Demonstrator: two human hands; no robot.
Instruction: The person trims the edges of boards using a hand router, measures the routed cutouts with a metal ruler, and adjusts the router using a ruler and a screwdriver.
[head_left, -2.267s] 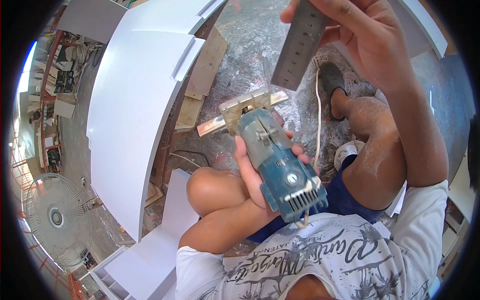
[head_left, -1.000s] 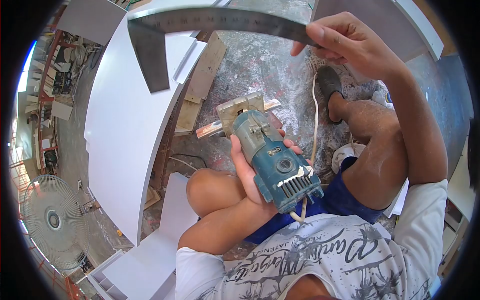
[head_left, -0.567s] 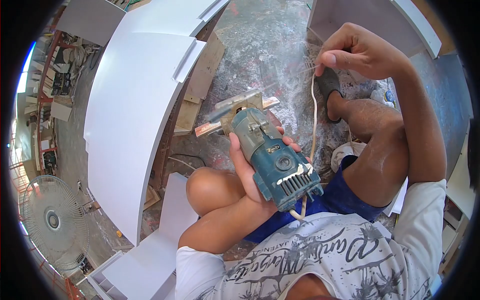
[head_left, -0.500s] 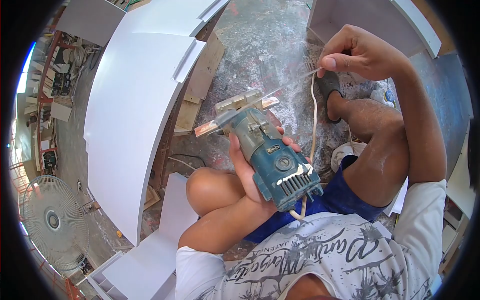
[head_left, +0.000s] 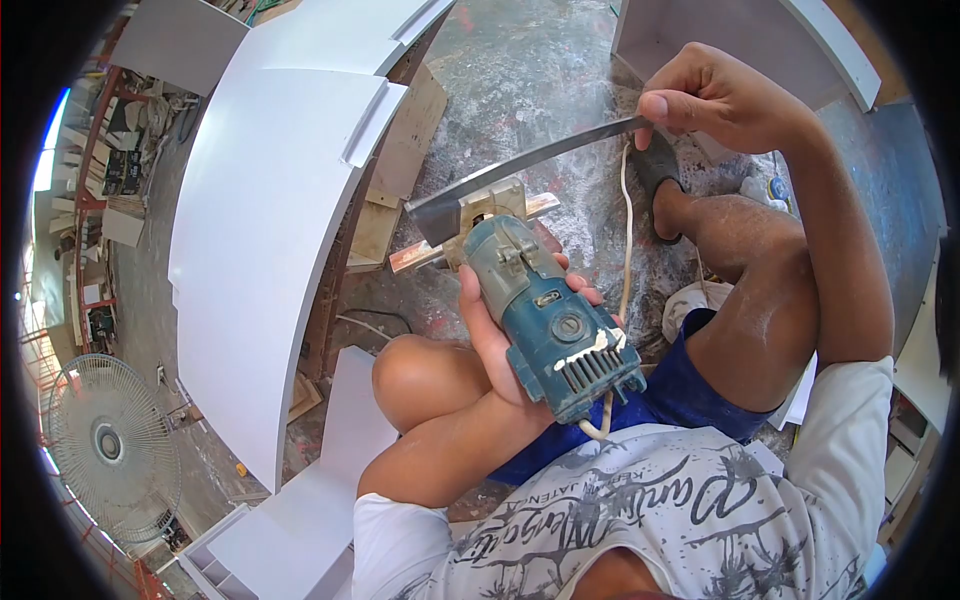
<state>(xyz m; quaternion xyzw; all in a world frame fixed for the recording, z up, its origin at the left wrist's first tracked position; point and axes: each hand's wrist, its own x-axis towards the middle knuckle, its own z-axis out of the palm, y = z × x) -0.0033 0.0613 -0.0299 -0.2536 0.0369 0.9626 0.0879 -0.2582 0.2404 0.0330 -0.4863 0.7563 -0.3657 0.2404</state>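
My left hand (head_left: 492, 345) is wrapped round the teal body of a trim router (head_left: 560, 315), its clear base tilted up and away from me. A copper-coloured and pale bar (head_left: 415, 256) shows at both sides of the base. My right hand (head_left: 705, 105), raised at the upper right, pinches one end of a long thin grey strip (head_left: 545, 158). The strip slants down to the left, and its bent far end lies across the view of the router base; whether they touch I cannot tell. A white cord (head_left: 627, 235) hangs beside the router.
Large white panels (head_left: 265, 210) stand along the left, above pale wooden pieces (head_left: 405, 150). A white box-like cabinet part (head_left: 735, 45) is at the upper right. One fan (head_left: 108, 440) stands at the lower left. My bent legs and a sandal (head_left: 655, 175) border the dusty floor (head_left: 520, 80).
The far end of the strip has swung up and left across the router base, turning a dark side to view. My right hand has risen slightly; my left hand and the router stay put.
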